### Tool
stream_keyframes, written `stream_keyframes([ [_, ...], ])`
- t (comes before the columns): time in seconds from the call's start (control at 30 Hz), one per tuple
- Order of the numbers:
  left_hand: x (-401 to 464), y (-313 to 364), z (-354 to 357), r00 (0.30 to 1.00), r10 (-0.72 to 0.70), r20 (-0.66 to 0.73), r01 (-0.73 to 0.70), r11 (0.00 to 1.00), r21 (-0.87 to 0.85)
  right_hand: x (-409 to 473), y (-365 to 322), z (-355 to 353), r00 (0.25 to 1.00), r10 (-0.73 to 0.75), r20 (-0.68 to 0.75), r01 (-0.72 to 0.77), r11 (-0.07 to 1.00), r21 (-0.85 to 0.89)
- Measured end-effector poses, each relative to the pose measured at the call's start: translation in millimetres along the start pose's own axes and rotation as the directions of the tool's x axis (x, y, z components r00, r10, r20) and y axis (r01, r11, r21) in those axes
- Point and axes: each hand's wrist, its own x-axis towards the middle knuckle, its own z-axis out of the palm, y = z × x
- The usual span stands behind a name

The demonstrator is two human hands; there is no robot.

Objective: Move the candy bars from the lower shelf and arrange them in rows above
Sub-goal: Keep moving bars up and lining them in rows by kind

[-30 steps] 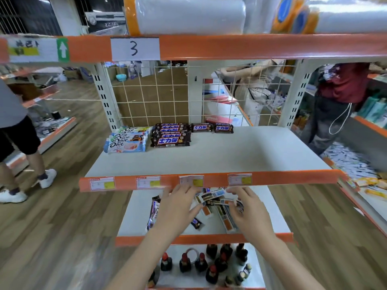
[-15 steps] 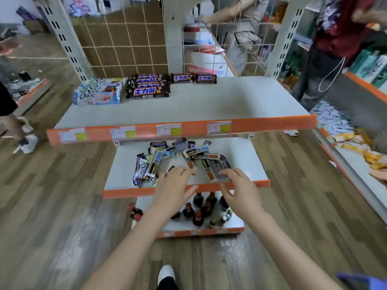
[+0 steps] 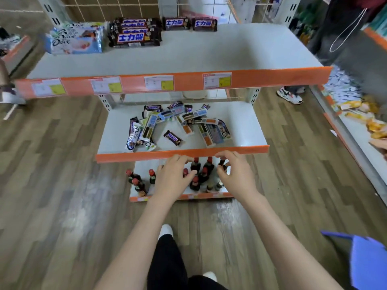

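Observation:
A loose pile of candy bars (image 3: 178, 122) lies on the lower shelf (image 3: 240, 130), with one small brown bar (image 3: 172, 138) lying apart in front of the pile. On the upper shelf (image 3: 209, 55) stand stacked brown bars (image 3: 134, 32), two single brown bars (image 3: 190, 23) and pale blue Dove packs (image 3: 76, 38) at the back left. My left hand (image 3: 172, 176) and my right hand (image 3: 235, 174) hover in front of the lower shelf's orange edge, fingers loosely curled, holding nothing.
Several small dark bottles with red caps (image 3: 199, 174) stand on the bottom shelf (image 3: 142, 197) under my hands. A person's legs and shoe (image 3: 290, 96) are at the right behind the rack. Another shelf with yellow packets (image 3: 360, 107) runs along the right. A blue object (image 3: 366, 262) is at the lower right.
The view has tilted down and pulled back. Both hands have drawn back from the candy pile to in front of the lower shelf's edge, empty.

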Motion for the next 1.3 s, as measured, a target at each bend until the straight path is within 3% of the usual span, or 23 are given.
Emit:
stream_keyframes([
  [0.23,0,-10,32,0.996,-0.055,0.072,0.062,0.993,-0.1,-4,25,12,0.993,0.115,0.0,-0.114,0.986,0.122],
  [0.5,20,-20,61,0.997,-0.073,0.029,0.078,0.968,-0.237,20,42,36,0.974,0.226,-0.018,-0.214,0.943,0.254],
  [0.7,54,-46,78,0.992,-0.123,-0.028,0.11,0.953,-0.284,51,58,61,0.969,0.245,-0.01,-0.234,0.937,0.26],
  [1.03,102,-103,103,0.995,-0.099,0.019,0.1,0.967,-0.235,110,81,112,0.979,0.202,-0.007,-0.198,0.963,0.184],
  [1.3,127,-155,106,0.993,-0.112,0.031,0.114,0.991,-0.068,146,82,151,0.987,0.143,0.071,-0.151,0.981,0.12],
])
